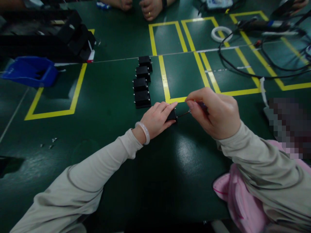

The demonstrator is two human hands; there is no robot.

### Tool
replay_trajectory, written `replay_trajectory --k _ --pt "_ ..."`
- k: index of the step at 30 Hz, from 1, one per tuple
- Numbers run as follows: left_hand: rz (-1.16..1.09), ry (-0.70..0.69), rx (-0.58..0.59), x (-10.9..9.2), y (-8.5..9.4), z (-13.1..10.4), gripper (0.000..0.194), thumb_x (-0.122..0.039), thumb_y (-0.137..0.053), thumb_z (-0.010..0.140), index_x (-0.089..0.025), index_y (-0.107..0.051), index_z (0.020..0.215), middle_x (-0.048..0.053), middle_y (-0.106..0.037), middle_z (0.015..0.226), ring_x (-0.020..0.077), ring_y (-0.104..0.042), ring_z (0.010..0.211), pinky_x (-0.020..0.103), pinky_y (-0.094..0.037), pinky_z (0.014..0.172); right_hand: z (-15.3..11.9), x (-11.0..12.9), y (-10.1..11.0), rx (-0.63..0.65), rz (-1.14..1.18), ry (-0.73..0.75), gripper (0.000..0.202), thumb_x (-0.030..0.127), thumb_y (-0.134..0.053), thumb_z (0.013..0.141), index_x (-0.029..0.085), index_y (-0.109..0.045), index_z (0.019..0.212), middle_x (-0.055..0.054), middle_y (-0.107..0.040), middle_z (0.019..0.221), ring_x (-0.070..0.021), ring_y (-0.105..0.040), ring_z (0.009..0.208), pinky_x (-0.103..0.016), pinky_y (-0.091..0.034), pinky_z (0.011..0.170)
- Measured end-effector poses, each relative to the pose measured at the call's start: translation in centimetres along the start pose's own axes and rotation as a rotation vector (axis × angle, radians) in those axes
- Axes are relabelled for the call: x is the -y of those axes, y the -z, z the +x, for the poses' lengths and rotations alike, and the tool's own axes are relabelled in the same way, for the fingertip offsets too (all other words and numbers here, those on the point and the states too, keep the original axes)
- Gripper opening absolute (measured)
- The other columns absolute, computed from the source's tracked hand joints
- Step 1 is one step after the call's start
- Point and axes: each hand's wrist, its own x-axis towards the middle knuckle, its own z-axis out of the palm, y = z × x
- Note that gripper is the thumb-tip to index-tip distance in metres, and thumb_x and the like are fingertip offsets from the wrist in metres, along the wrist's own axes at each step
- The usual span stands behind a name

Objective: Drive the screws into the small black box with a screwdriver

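Note:
My left hand [157, 118] is closed around a small black block [172, 115], pressing it against the green table and covering most of it. My right hand [213, 111] grips a screwdriver [184, 114]; its handle is mostly hidden in the fingers. The thin shaft points left, and its tip meets the block's right side at a small screw. Just beyond my left hand, several similar black blocks [142, 98] stand in a row, with small shiny screws sticking out of their sides.
Loose screws [53, 140] lie at left. A blue bin [31, 71] and black trays [48, 35] stand at far left. Yellow tape outlines mark the table. A white tape roll [221, 34] and black cable [240, 72] are at far right. Another person's hands [152, 8] rest opposite; pink cloth [240, 194] lies near my right arm.

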Motion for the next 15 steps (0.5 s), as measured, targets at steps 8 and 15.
replay_trajectory --k 8,15 --pt "0.005 0.0 -0.001 -0.06 0.14 0.03 0.055 -0.032 -0.059 0.097 -0.012 -0.041 0.145 0.015 -0.06 0.124 0.0277 -0.056 0.11 0.044 -0.05 0.1 -0.13 -0.07 -0.03 0.035 -0.004 -0.062 0.027 0.032 -0.045 0.102 0.019 -0.066 0.092 -0.001 -0.062 0.063 -0.0127 -0.057 0.053 -0.028 -0.041 0.052" --pt "-0.006 -0.001 -0.005 -0.04 0.07 -0.01 0.054 -0.032 -0.06 0.097 -0.009 -0.043 0.143 0.016 -0.059 0.124 0.028 -0.055 0.11 0.044 -0.05 0.101 -0.06 -0.05 -0.05 -0.002 0.047 -0.012 0.022 0.021 -0.044 0.1 0.016 -0.066 0.098 -0.002 -0.067 0.071 -0.0118 -0.06 0.057 -0.027 -0.044 0.055"
